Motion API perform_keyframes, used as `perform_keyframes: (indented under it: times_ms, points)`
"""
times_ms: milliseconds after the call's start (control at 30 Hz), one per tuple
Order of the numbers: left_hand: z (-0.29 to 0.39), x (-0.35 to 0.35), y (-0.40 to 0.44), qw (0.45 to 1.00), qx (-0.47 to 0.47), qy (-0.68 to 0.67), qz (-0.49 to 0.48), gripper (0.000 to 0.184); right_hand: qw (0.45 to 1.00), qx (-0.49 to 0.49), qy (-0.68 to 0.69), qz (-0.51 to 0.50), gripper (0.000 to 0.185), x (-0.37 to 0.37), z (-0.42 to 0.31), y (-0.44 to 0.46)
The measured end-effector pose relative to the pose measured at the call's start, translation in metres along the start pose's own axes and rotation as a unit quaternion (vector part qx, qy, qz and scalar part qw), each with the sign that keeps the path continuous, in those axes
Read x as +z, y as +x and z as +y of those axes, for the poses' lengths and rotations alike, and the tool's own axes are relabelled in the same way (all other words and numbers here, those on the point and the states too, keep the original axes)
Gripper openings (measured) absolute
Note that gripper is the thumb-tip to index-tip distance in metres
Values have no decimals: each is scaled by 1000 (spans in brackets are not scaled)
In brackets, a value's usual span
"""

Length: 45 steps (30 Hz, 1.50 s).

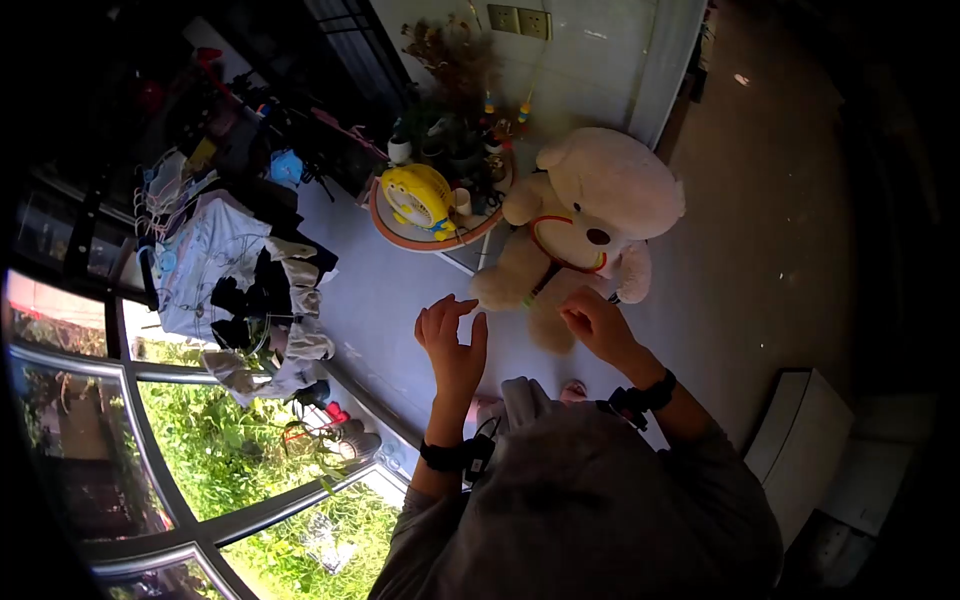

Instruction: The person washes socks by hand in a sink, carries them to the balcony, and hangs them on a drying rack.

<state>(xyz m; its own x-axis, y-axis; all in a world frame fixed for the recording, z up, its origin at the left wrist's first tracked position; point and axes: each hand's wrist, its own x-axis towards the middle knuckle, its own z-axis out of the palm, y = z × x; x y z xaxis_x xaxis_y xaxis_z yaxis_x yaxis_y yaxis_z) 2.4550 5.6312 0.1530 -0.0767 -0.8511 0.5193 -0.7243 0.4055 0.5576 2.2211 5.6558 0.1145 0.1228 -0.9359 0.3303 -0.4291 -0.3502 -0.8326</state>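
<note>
My left hand [452,335] is raised, its fingers bent and apart from the thumb, with nothing in it. My right hand [597,330] is held at the lower body of a large cream teddy bear [555,235], its fingers curled in and no object showing in them. Whether it touches the plush cannot be told. The bear sits on the floor and wears a red-edged collar or bib [568,252]. A dark band [541,283] crosses its front. Black straps [628,402] are on both my wrists.
Behind the bear, a low round-edged stand [400,236] carries a yellow fan [418,198], a white cup [461,202] and potted plants [440,135]. Clothes [215,265] hang at the left beside large windows [190,440]. A white cabinet [800,430] stands at lower right.
</note>
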Motion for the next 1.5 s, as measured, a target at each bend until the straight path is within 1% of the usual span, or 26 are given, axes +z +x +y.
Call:
perform_keyframes:
  times_ms: [33,100,167,233,267,300,333,400,433,533,567,600,667,833,900,933,1000,1067,1133,1200,1267,1333,1400,1500]
  points:
    - [15,23,1,999,24,-26,-34,23,1000,18,-11,24,17,-22,7,-18]
    - [50,68,2,992,66,-69,-80,24,991,109,-39,71,13,-64,18,-58]
    - [86,107,6,975,108,-134,-142,26,979,153,-68,121,13,-101,21,-94]
    - [122,141,7,957,148,-157,-193,27,961,197,-83,174,13,-130,27,-129]
    - [138,156,8,944,173,-164,-226,27,953,212,-89,197,13,-140,28,-146]
    - [152,171,7,930,189,-174,-261,27,939,224,-97,243,12,-150,28,-161]
    - [163,186,5,919,208,-187,-278,27,922,235,-106,290,11,-158,27,-175]
    - [186,209,2,904,243,-190,-297,26,895,258,-120,343,12,-172,25,-197]
    - [197,220,3,891,248,-205,-320,25,880,266,-128,372,12,-177,27,-206]
    - [224,252,1,851,277,-239,-377,25,839,291,-157,432,13,-195,21,-231]
    - [234,261,0,847,288,-243,-376,24,828,294,-168,446,14,-202,21,-237]
    - [246,267,2,838,291,-239,-394,24,821,311,-163,450,14,-209,20,-242]
    - [262,288,2,826,299,-263,-398,24,806,318,-170,469,14,-222,28,-251]
    - [301,350,13,807,331,-274,-404,23,779,328,-178,503,14,-271,59,-257]
    - [309,384,23,809,331,-278,-399,23,776,340,-202,490,14,-298,80,-251]
    - [316,401,30,813,322,-276,-399,23,775,331,-215,493,14,-315,88,-246]
    - [330,435,47,818,318,-279,-390,23,773,399,-185,459,14,-354,104,-235]
    - [350,468,66,826,305,-282,-382,22,778,384,-199,457,15,-392,121,-229]
    - [368,494,84,823,274,-280,-412,21,783,377,-201,451,15,-432,141,-227]
    - [389,513,94,827,272,-270,-412,20,774,347,-193,493,14,-454,157,-227]
    - [414,532,108,808,275,-295,-429,20,767,346,-200,502,14,-476,171,-227]
    - [432,557,115,803,284,-293,-435,20,759,344,-212,510,13,-500,188,-227]
    - [445,582,120,798,289,-293,-441,19,753,380,-201,499,12,-521,206,-229]
    - [474,628,128,792,278,-287,-462,19,750,371,-218,503,10,-565,237,-233]
